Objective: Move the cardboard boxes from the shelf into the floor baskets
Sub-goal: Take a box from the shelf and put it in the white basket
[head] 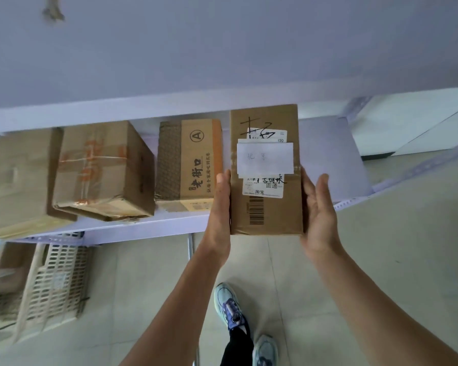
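Note:
A long cardboard box [266,212] with white shipping labels and a barcode sticks out past the front edge of the white shelf [148,225]. My left hand [221,207] presses flat against its left side. My right hand [319,210] presses its right side, fingers straight and thumb up. Three more boxes stand on the shelf to the left: one printed with an "A" [193,165], one with orange tape [103,170], and a large one [19,180] at the far left. A cream slotted floor basket [56,281] stands under the shelf at lower left, holding a box [6,273].
The shelf's right end with its perforated upright [418,165] lies to the right of the held box. A pale tiled floor spreads below, with my feet in light blue shoes [230,305] near the bottom centre. A white wall rises behind the shelf.

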{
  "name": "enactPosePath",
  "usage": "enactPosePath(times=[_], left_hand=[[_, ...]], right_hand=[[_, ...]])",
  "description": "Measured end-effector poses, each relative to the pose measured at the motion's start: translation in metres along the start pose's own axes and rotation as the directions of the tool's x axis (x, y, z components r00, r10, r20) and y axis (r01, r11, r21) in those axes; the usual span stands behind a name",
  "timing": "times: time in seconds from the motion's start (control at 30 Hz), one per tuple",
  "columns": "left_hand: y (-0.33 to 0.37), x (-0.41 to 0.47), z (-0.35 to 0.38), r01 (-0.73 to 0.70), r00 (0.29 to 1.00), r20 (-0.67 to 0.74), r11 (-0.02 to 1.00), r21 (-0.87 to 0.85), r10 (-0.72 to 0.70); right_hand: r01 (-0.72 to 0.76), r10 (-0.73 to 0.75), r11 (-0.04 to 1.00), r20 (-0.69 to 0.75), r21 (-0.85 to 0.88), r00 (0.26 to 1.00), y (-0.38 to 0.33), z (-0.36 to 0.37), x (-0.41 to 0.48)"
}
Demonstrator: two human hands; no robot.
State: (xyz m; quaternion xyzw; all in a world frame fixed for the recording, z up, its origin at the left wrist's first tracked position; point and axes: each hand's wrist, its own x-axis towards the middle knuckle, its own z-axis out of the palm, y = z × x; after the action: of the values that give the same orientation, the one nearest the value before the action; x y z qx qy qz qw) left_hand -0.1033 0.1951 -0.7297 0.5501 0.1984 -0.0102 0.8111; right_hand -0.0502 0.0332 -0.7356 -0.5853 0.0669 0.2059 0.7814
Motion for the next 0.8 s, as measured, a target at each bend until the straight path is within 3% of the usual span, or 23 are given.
enactPosePath(times=[0.43,0.8], left_hand=[[0.063,-0.192,-0.029,-0.023,0.989,-0.146,0.995,0.093,0.036],[0.101,-0.318,-0.129,-0.113,0.953,-0.284,0.993,-0.018,0.103]], right_hand=[[0.006,0.008,0.997,0.186,-0.076,0.983,-0.032,0.072,-0.168],[-0.007,0.053,0.993,0.385,-0.119,0.921,-0.01,0.193,-0.259]])
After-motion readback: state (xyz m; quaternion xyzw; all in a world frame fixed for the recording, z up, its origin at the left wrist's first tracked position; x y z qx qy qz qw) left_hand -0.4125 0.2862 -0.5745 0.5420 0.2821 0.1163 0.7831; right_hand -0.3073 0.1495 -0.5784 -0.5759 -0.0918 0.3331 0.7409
